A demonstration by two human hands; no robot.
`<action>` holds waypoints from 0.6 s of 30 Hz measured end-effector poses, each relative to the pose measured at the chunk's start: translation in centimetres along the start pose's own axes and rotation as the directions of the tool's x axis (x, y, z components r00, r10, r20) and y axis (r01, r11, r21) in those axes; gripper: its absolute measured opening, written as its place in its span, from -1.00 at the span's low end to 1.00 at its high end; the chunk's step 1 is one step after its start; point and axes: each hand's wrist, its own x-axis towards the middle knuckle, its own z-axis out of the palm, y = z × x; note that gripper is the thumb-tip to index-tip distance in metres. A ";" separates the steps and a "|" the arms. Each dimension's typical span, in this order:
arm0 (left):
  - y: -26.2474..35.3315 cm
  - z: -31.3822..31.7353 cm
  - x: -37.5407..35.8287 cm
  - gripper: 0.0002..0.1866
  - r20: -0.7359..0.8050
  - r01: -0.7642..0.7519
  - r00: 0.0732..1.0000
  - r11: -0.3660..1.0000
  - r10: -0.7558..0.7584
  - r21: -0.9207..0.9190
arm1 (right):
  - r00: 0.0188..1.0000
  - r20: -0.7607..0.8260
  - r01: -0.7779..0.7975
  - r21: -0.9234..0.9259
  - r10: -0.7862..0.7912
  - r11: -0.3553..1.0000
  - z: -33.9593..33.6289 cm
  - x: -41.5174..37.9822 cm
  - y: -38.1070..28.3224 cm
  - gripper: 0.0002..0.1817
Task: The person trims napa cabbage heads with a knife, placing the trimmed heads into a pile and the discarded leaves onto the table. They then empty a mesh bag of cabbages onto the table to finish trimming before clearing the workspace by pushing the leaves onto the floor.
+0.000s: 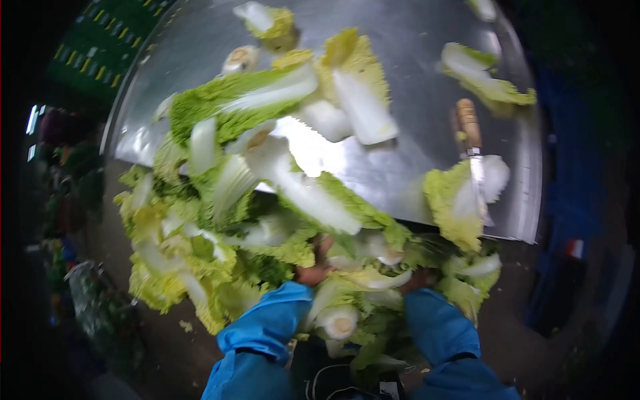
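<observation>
Both my arms, in blue sleeves, reach into a heap of cabbage leaves (193, 267) at the near edge of the metal table (420, 40). My left hand (315, 265) is partly buried among the leaves, its fingers mostly covered. Leaves also cover most of my right hand (418, 280), whose fingers do not show. Between the two sleeves lies a cut cabbage base (338, 322). A long white and green leaf (307, 193) rests over the table edge above my hands.
A knife with a wooden handle (469, 123) lies on a leaf at the table's right. Loose leaves (363, 100) are scattered across the metal top. Green crates (100, 40) stand at the upper left, and a plastic-wrapped bundle (100, 307) is at the lower left.
</observation>
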 end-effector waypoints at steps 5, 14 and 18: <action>6.1 -8.3 -0.7 -0.09 0.324 0.245 0.946 0.678 -0.011 -0.693 | 0.994 0.105 0.105 -0.994 -0.010 -0.009 3.3 -8.5 -17.5 -0.46; 7.8 -11.6 -0.4 -0.13 0.101 -0.062 0.989 0.915 0.111 -0.398 | 0.779 -0.103 0.060 -0.970 -0.619 0.237 4.8 2.3 -51.3 -0.62; 8.2 -16.7 -1.4 -0.32 0.281 0.011 0.956 0.947 0.084 -0.321 | 0.928 -0.024 0.029 -0.990 -0.373 0.138 3.9 10.1 -51.0 -0.63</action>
